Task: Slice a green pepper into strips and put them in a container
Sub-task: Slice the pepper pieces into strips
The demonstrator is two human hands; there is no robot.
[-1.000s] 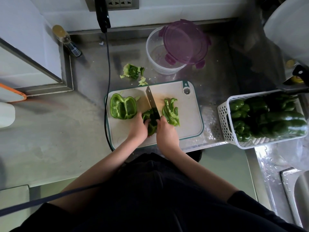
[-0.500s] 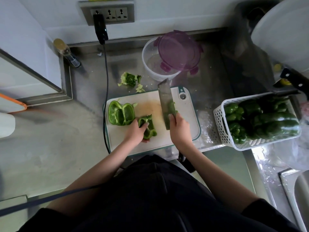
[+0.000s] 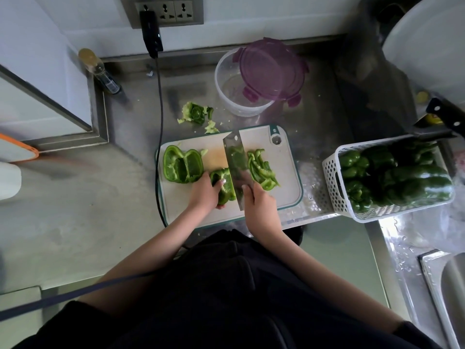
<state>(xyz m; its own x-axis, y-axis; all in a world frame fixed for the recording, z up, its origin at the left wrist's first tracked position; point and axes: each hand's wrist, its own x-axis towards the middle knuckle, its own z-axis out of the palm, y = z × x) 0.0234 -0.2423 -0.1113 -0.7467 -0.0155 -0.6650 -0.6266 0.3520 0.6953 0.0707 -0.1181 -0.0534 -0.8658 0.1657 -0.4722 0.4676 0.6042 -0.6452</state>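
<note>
Right hand (image 3: pixel 261 205) wraps the handle of a broad steel cleaver (image 3: pixel 236 170); left hand (image 3: pixel 205 193), fingers curled, pins a green pepper piece (image 3: pixel 225 186) mid white cutting board (image 3: pixel 281 162). Cut strips (image 3: pixel 261 170) just right of the blade; clear round container (image 3: pixel 234 91) beyond the board's far edge.

Wall socket strip (image 3: pixel 164 11) at top, w/ a black plug (image 3: pixel 150 31) in it. Its black cord (image 3: pixel 160 102) hangs down the steel counter (image 3: pixel 324 117). Small glass bottle w/ a cork (image 3: pixel 97 70) stands in the left corner. White basket w/ holes (image 3: pixel 334 182) on the right, full of whole green peppers (image 3: pixel 402 177). A black-handled knife (image 3: pixel 445 117) lies across its far end. Sink (image 3: pixel 450 285) at bottom right. Big white bowl (image 3: pixel 427 41) top right.
</note>
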